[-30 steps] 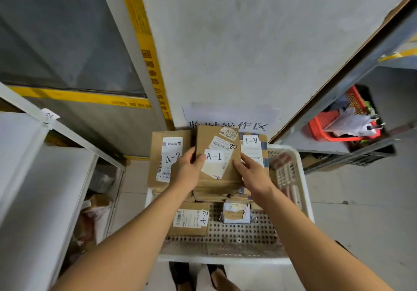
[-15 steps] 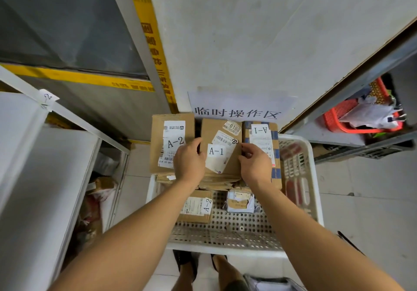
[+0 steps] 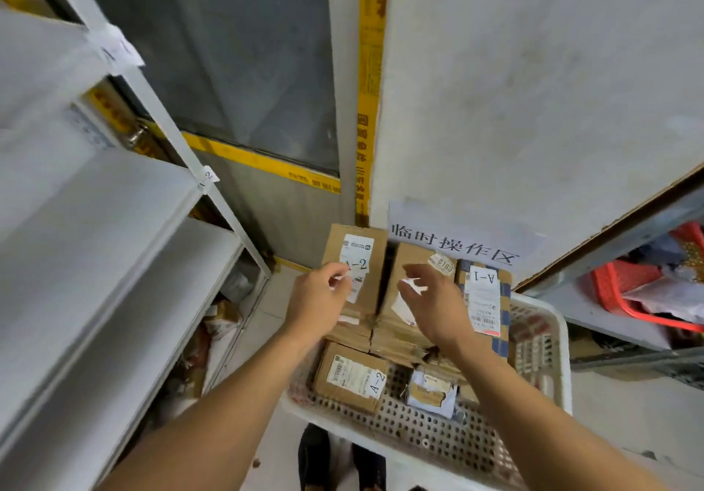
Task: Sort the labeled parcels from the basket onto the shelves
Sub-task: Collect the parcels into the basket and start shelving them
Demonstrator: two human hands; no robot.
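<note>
I saw both hands raised over the far end of the white basket [image 3: 541, 342], neither one holding a parcel. The left hand [image 3: 318, 305] hovered in front of the tall cardboard parcel marked A-2 [image 3: 352, 262], its fingers loosely bent and its fingertips meeting near a scrap of white label; I could not tell whether it actually pinched that scrap. The right hand [image 3: 434, 305] hung with fingers spread and relaxed in front of the middle parcel [image 3: 417, 258], gripping nothing.

The parcels stood in a row at the far side of the basket. The A-2 box was on the left, the middle box just beside it, and a box with an upside-down A-1 label [image 3: 484, 292] on the right. All three rested on a layer of flattened cardboard packets. Nearer to me, a flat parcel also marked A-2 [image 3: 352, 376] lay on the perforated basket floor, with a small crumpled packet [image 3: 432, 393] just to its right.

The white shelves [image 3: 95, 224] ran along the left, with a paper tag [image 3: 207, 178] on the upright post. A sheet with Chinese characters [image 3: 453, 246] was stuck on the wall behind the parcels. A red basket [image 3: 617, 292] sat on the rack at the far right.
</note>
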